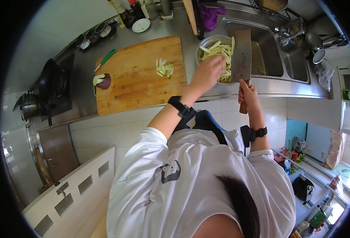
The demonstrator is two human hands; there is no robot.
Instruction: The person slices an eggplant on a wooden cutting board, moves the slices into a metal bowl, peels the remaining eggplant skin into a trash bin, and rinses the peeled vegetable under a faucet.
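My right hand (248, 95) grips the wooden handle of a cleaver (241, 56), its broad blade upright in view over the right edge of a metal bowl (198, 53). Pale green cut vegetable strips (219, 47) fill the bowl, and one strip lies against the blade. My left hand (212, 69) is over the bowl, fingers near the strips; whether it holds any cannot be told. On the wooden cutting board (139, 83) lies a small pile of cut strips (164, 68). At the board's left edge are a purple-skinned vegetable piece (104, 81) and a green-handled peeler or knife (106, 59).
A double steel sink (267, 56) is right of the bowl, with a purple cloth (211, 17) behind. Bottles (125, 16) and a small white plate (141, 25) stand behind the board. A black wok (51, 78) sits on the stove at left.
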